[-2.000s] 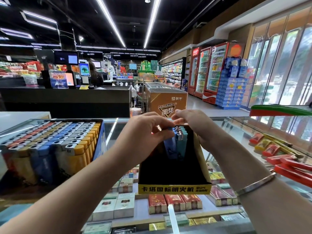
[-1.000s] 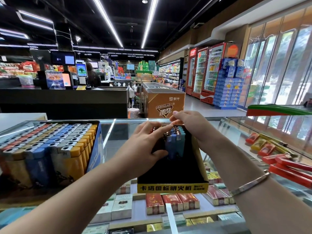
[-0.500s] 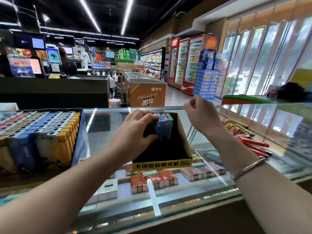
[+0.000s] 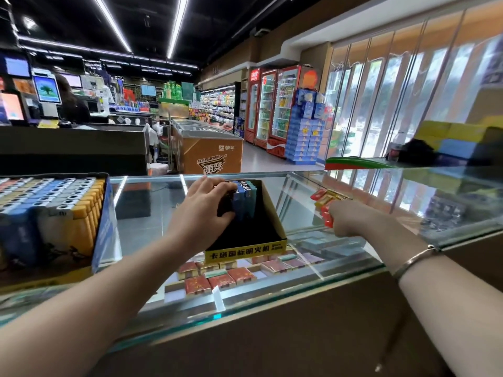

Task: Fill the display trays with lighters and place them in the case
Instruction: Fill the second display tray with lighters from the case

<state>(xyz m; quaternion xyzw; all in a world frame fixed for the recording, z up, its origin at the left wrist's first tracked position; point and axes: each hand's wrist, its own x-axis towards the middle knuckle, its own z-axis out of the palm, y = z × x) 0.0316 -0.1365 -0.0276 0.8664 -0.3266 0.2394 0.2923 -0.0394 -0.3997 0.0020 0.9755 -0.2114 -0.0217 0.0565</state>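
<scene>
Glass case top [image 4: 152, 202] carries two lighter trays. Black tray [image 4: 272, 210], yellow-fronted, holds one short row of blue lighters [image 4: 243, 198] at the back; left hand [image 4: 205, 210] grips them. Full tray [image 4: 104, 213] sits left. Right hand [image 4: 347, 220] curls around red lighters [image 4: 324, 210] beside the black tray.

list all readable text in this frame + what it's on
"卡塔国标明火机": yellow front strip of the black display tray, which the left hand holds.
"蒙牛": side of the orange chest freezer.
"随变": black logo lower on that freezer.
Too blurred or small: small print at the strip's right end, red cooler header, screens, cigarette packs under the glass, lighters in the full tray.
</scene>
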